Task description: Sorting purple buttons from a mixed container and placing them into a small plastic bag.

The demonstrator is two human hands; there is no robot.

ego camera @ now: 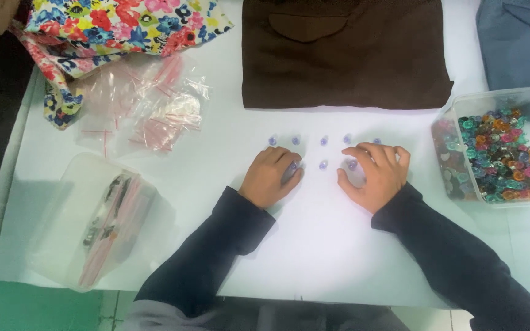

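Observation:
Several small purple buttons lie in two short rows on the white table (pixel 314 245); one loose purple button (pixel 323 164) sits between my hands. My left hand (pixel 270 178) rests on the table with curled fingers, its fingertips pinching a purple button (pixel 293 165). My right hand (pixel 375 175) is cupped beside it, thumb and fingers apart around another purple button (pixel 352 164), which it touches or nearly touches. Both arms wear dark long sleeves.
A folded brown garment (pixel 345 55) lies at the back centre, a blue-grey one (pixel 519 40) at back right. A clear tub of mixed coloured buttons (pixel 498 153) stands at right. Small zip bags (pixel 148 104), floral fabric (pixel 105 27) and a clear bagged box (pixel 99 220) occupy the left.

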